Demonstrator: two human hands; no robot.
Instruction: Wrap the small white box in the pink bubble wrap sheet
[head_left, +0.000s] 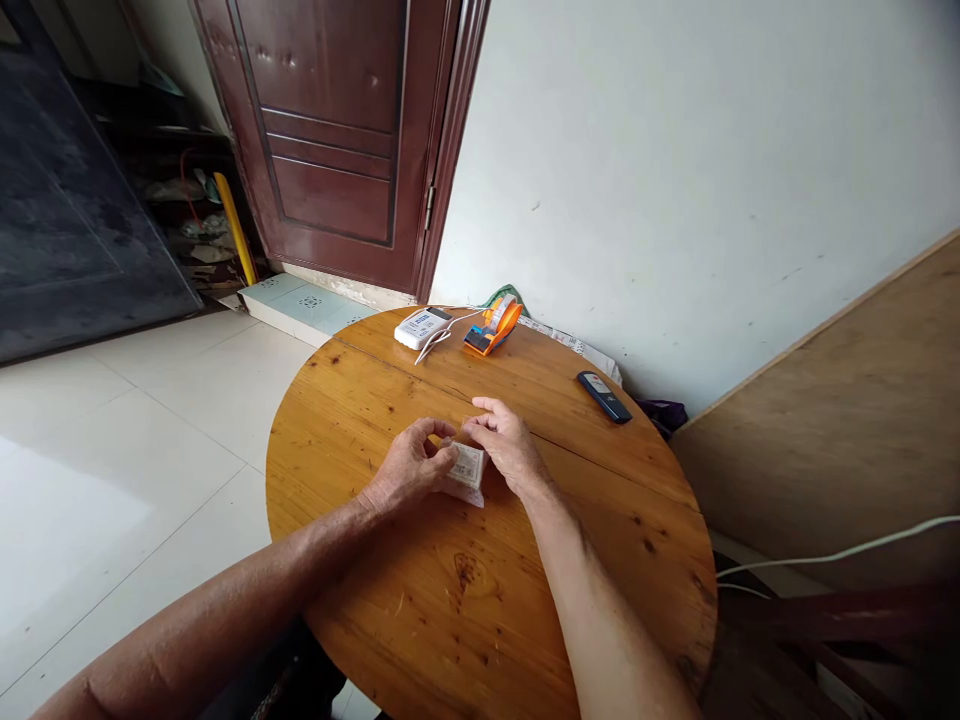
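Observation:
A small white box-like packet [466,467] with a printed label rests on the round wooden table [375,420]. My left hand [411,462] grips its left side, the thumb lying on the top face and the fingers curled round the far edge. At the far right corner of the packet, my right hand [511,448] has thumb and forefinger closed in a pinch, with other fingers stretched forward. What lies in that pinch is too small to make out. Part of the packet is hidden under the left thumb and fingers.
Beyond my hands lie a white device [421,327] with a cable and an orange tape dispenser [495,325]. A dark remote control [604,397] is at the table's right. A white wall [675,150] and a brown door [330,120] stand behind; a wooden panel [840,400] is on the right.

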